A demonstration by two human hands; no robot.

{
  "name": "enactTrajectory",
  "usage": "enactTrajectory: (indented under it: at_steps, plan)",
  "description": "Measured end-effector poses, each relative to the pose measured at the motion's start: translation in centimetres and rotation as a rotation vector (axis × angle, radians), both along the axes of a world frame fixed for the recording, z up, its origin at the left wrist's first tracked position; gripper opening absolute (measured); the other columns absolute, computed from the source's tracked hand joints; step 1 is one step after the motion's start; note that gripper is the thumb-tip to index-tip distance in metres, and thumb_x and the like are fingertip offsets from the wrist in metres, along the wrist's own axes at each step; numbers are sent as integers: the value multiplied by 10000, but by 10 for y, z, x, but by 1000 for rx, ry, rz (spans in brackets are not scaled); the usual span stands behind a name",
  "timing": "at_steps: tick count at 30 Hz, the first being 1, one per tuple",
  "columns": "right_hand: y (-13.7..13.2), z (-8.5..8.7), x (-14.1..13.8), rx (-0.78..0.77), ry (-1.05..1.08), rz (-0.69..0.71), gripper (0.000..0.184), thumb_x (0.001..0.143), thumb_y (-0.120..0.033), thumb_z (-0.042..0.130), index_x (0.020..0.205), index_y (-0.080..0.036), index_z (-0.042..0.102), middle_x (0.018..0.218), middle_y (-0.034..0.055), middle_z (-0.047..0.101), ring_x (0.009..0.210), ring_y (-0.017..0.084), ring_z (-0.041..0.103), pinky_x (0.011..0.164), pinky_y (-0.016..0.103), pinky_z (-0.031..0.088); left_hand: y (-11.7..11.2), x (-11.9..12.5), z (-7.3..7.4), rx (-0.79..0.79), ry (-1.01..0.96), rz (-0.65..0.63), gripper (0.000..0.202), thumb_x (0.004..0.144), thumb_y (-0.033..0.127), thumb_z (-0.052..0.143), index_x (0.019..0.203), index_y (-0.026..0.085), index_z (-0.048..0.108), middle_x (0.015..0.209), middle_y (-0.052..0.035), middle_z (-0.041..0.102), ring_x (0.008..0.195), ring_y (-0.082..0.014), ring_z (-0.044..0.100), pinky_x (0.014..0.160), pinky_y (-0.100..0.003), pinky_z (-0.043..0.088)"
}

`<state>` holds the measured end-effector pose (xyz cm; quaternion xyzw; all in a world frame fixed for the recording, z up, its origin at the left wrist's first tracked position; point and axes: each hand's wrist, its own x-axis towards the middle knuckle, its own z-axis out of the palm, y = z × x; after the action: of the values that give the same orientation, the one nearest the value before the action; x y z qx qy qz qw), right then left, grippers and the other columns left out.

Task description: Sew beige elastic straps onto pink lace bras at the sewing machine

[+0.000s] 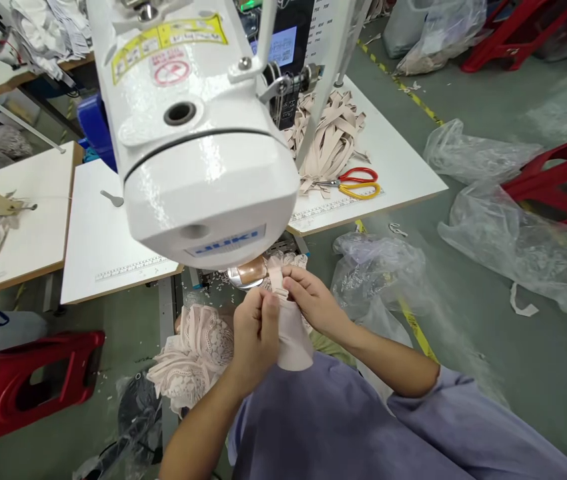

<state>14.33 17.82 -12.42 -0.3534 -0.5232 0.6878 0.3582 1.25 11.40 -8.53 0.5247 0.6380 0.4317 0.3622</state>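
Just below the head of a white sewing machine (208, 193), both my hands hold a beige bra (295, 337). My left hand (257, 330) is closed, its thumb pressed on the left side of the fabric. My right hand (316, 300) pinches the upper right side, beside a narrow strap (276, 273) that runs up toward the machine. Lace trim (291, 260) shows behind the strap. The needle area is hidden under the machine head. Left of my left hand hangs a bundle of beige lace bra pieces (193, 357).
Scissors with red and yellow handles (358, 183) lie on the white table (403, 173) beside a pile of beige straps (336, 130). Red stools (33, 387) stand at both sides. Clear plastic bags (383, 270) lie on the floor to the right.
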Motion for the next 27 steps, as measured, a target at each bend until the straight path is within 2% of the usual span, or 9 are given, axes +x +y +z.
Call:
enactTrajectory:
  at_steps: [3,6,9,10,12,15,18,22,27]
  plan:
    - [10,4,-6,-40,6,-63,312,922,-513,611,876,-205,584,689,-24,563,598,121,520,574,243,419,4,-2,-3,-59,4,35,380,1038,415,399,722,209,449,620,51,474,567,-101,433,542,-223,336]
    - [25,6,-10,90,-85,-97,260,915,-454,623,910,-194,609,684,-18,614,606,122,568,585,238,428,3,-11,-9,-114,156,62,378,1028,430,424,735,204,502,597,50,506,546,-104,467,531,-225,346]
    - [45,7,-11,246,-255,-81,204,926,-390,603,902,-187,608,660,-28,633,576,107,549,580,232,398,1,-22,-17,-46,372,95,228,999,393,512,1016,190,616,709,22,663,595,-123,594,562,-230,409]
    - [52,7,-12,297,-305,-72,196,927,-376,598,891,-184,608,649,-34,629,565,101,529,574,231,380,0,-26,-20,11,446,86,231,996,360,522,1117,189,619,795,-3,718,645,-133,642,593,-235,436]
    - [64,7,-14,387,-370,-62,198,921,-364,592,853,-178,602,626,-43,602,556,97,490,561,232,343,0,-32,-23,135,594,45,254,1004,289,507,1198,190,637,927,-44,771,712,-142,693,636,-242,458]
    - [79,7,-19,483,-424,-42,207,910,-364,596,829,-174,603,614,-44,575,573,109,485,571,242,324,5,-37,-24,240,762,-1,271,1004,234,501,1181,173,698,899,-53,792,620,-125,673,588,-243,424]
    - [91,10,-25,544,-445,1,149,906,-319,600,921,-178,643,650,-34,610,615,139,541,635,259,374,10,-40,-22,249,849,12,289,998,232,511,1181,164,724,775,-32,781,505,-109,602,526,-252,370]
    - [99,19,-31,594,-504,46,135,906,-248,585,994,-193,671,686,-19,638,658,173,582,710,289,437,14,-43,-21,229,902,41,288,994,265,520,1143,191,754,721,-27,768,508,-112,604,526,-246,354]
    - [101,31,-31,650,-589,86,161,935,-252,534,1018,-209,665,715,0,653,722,209,613,724,314,474,17,-46,-23,226,965,59,305,989,289,527,1167,180,750,711,-39,764,510,-123,602,517,-255,336]
